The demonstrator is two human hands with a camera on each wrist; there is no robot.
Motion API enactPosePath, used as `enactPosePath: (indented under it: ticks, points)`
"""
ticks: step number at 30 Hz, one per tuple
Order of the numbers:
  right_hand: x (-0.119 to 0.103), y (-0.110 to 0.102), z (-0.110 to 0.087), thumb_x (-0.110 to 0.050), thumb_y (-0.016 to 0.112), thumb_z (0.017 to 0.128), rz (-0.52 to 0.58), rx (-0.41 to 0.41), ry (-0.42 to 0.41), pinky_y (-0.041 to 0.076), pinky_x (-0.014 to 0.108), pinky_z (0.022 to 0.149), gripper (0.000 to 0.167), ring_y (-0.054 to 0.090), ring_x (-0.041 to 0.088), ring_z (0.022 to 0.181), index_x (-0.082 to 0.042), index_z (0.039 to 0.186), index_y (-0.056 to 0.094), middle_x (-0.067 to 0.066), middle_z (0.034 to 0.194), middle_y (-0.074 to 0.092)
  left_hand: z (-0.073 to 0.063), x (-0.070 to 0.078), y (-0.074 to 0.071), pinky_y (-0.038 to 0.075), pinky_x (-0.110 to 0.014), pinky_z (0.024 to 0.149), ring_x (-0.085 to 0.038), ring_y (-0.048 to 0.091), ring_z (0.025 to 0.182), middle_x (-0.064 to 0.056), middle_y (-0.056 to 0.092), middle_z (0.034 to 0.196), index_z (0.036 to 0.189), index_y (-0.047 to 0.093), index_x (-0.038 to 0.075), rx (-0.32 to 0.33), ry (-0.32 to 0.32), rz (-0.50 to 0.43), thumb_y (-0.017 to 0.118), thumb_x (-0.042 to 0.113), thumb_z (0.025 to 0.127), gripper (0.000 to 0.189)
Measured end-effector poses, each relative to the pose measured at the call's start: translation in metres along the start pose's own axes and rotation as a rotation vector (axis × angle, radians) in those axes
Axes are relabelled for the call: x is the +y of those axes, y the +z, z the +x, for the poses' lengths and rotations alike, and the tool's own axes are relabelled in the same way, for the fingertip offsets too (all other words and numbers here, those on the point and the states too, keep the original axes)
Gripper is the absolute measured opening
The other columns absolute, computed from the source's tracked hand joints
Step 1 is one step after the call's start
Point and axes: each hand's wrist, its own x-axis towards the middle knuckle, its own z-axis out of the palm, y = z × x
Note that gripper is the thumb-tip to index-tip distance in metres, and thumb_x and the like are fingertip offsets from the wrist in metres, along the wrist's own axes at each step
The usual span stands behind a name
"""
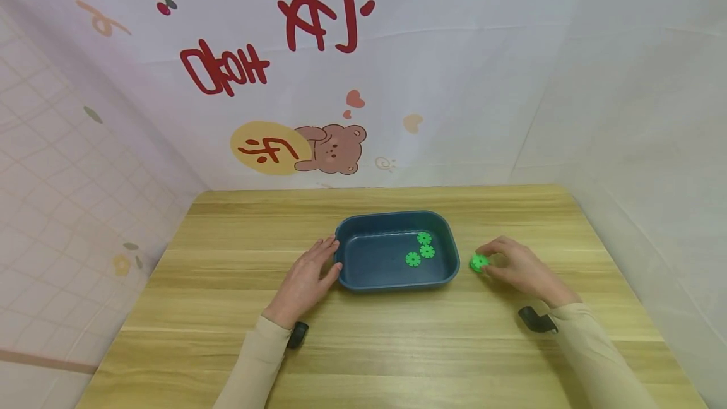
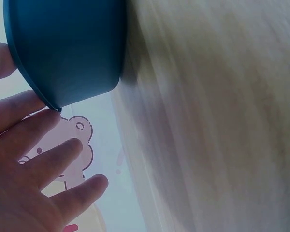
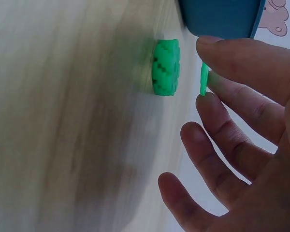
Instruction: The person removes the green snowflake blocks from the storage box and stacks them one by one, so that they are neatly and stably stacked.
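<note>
A dark blue rectangular tub (image 1: 392, 286) stands on the table with several green notched discs (image 1: 413, 260) lying flat in its right part. My left hand (image 1: 305, 281) rests at the tub's left end. Its fingers are spread and fairly straight, fingertips right at the rim (image 2: 31, 89). To the right of the tub, my right hand (image 1: 519, 268) pinches one green notched disc (image 3: 204, 79) by its edges between thumb and fingers. Just below that disc, a short stack of green notched discs (image 3: 166, 67) sits on the table.
The wooden table (image 1: 409, 352) reaches back to a white printed cloth (image 1: 471, 81) with a bear and red characters. Further cloth hangs along the left and right sides. A black wrist mount (image 1: 536, 320) juts out beneath the right wrist.
</note>
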Motion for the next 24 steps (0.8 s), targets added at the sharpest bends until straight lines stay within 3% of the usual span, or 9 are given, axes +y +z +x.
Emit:
enactPosePath:
  ticks: [10,24]
  points:
    - [0.0027,0.0019,0.0027,-0.011,0.081,0.09,0.001,-0.025,0.004,0.052,0.057,0.097,0.027,0.064,0.032,0.11,-0.006,0.115,0.075,0.005,0.113,0.068,0.0,-0.0006,0.0009,0.034,-0.054,0.12,-0.036,0.039,0.148,-0.01,0.044,0.16,0.151,0.054,0.004,0.006,0.002,-0.008,0.061,0.03,0.106,0.053]
    - [0.0039,0.0025,0.0051,-0.016,0.081,0.091,-0.012,-0.069,0.018,0.053,0.05,0.091,0.025,0.062,0.023,0.101,-0.009,0.115,0.075,0.0,0.108,0.067,0.0002,-0.0016,0.0019,0.036,-0.053,0.119,-0.035,0.042,0.147,-0.009,0.045,0.16,0.15,0.055,0.004,0.017,-0.006,-0.01,0.062,0.029,0.105,0.052]
